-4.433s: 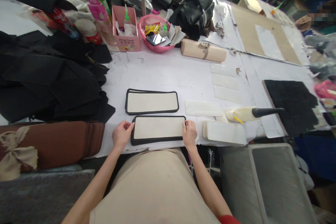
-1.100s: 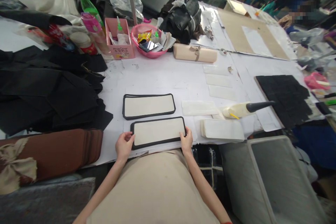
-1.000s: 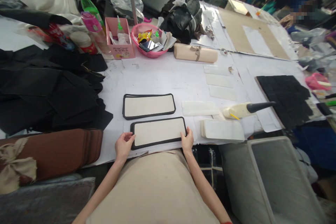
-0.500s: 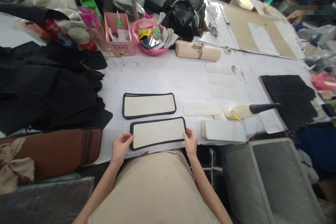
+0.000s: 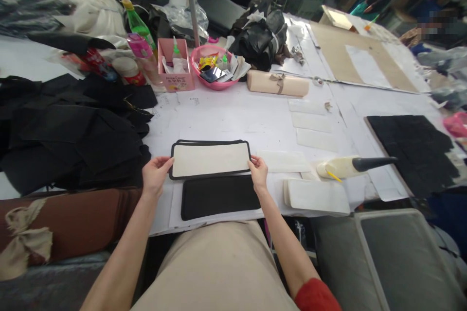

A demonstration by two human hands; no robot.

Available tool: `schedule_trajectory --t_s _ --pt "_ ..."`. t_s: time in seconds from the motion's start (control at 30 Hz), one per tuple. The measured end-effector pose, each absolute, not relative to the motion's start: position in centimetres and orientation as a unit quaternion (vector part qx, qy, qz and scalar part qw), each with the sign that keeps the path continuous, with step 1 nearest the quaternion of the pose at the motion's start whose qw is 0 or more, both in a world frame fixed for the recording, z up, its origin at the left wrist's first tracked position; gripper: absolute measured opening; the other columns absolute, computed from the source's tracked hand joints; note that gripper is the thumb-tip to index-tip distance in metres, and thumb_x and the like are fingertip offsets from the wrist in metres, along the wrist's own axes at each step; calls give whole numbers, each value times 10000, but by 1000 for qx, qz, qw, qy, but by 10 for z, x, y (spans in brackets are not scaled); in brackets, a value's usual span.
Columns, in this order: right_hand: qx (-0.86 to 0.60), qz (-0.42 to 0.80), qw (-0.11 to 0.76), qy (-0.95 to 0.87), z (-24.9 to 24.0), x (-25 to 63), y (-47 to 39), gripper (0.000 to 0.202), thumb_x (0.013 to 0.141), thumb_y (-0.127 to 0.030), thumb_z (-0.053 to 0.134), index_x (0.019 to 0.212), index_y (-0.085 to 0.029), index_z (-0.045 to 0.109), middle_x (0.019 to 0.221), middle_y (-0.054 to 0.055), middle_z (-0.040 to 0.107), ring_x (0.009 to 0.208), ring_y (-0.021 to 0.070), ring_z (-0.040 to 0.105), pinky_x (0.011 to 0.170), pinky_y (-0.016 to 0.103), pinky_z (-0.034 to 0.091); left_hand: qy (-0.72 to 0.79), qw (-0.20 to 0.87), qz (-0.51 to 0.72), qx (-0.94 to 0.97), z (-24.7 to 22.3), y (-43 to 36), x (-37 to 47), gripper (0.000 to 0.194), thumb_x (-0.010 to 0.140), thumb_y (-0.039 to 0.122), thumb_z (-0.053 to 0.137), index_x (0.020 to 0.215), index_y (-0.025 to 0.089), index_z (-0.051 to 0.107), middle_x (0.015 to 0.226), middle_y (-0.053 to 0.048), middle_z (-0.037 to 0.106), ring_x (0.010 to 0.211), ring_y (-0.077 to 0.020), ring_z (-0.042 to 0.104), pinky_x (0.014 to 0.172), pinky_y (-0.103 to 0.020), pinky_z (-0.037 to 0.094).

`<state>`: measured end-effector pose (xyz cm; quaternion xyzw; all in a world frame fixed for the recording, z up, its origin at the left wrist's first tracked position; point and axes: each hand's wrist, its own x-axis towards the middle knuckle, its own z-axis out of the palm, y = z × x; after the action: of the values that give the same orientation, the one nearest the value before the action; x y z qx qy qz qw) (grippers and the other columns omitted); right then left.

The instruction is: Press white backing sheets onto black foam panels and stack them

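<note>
A white rectangular panel with a black border [image 5: 209,159] is held at its two short ends, over similar black-edged panels whose edges show behind it. My left hand [image 5: 156,175] pinches its left end between thumb and fingers. At the right end, my right hand [image 5: 258,171] grips the edge the same way. Nearer to my body lies a plain black panel [image 5: 219,198] with rounded corners, partly beside my right wrist. A stack of white cards [image 5: 317,196] and a pale bottle with a black nozzle [image 5: 337,167] are to the right.
Black pieces [image 5: 73,131] pile up at the left, above a tied brown stack [image 5: 83,218]. A pink basket [image 5: 219,84], a pink box [image 5: 178,81] and a beige roll [image 5: 262,83] stand farther back. Grey bins [image 5: 397,252] sit at the lower right. Another person's hands show at the top left.
Both hands have carried the bordered white panel forward from the near spot onto the rear panels. The black panel beneath is now uncovered. The camera view has shifted slightly.
</note>
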<state>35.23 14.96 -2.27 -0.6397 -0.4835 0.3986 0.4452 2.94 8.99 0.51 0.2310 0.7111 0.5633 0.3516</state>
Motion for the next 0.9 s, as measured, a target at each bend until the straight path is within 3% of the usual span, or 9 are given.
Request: schedule_trajectory --t_s 0.13,0.3,0.47,0.53,0.63,0.77,0.9 --pt "-686 299 348 -565 -32 344 177 242 775 -230 531 977 -165 646 867 69 721 746 192 675 754 333 537 749 300 529 264 -21 115 19 350 549 402 741 761 149 624 700 -25 647 644 -151 596 626 -283 487" --pt "-698 269 312 -586 -39 344 181 259 764 -209 510 974 -184 659 851 52 704 709 192 646 739 330 506 797 240 467 299 -48 121 15 315 599 401 690 787 159 618 722 -41 656 678 -179 621 683 -325 524" --pt "-707 243 291 -597 -40 348 174 268 797 -215 477 1002 -188 646 848 40 666 718 187 621 735 321 490 804 214 427 353 -34 116 21 266 680 397 647 798 165 590 723 -47 646 669 -191 628 643 -333 543" --pt "-711 232 286 -599 -38 349 173 261 806 -219 489 1014 -182 643 929 68 646 773 198 613 766 335 488 806 169 392 409 -23 114 26 263 746 383 602 880 157 606 813 -81 658 754 -224 642 695 -374 546" --pt "-694 198 294 -626 -30 346 175 276 843 -242 505 1084 -175 621 1067 114 602 954 238 584 868 372 471 797 131 371 457 -9 117 46 343 810 371 562 1070 152 608 1096 -156 637 1040 -297 605 875 -458 505" --pt "-667 165 323 -651 -20 331 180 272 893 -235 470 1124 -171 600 1148 137 565 1131 260 510 978 406 424 739 126 327 575 -6 148 104 447 899 376 456 1269 145 554 1411 -184 484 1357 -331 380 1103 -522 322" --pt "-641 178 330 -670 -17 328 182 276 902 -209 456 1139 -179 594 1179 130 563 1157 247 505 1011 404 411 659 107 255 699 -22 195 165 607 915 415 398 1431 96 397 1528 -191 354 1440 -328 255 1165 -528 208"
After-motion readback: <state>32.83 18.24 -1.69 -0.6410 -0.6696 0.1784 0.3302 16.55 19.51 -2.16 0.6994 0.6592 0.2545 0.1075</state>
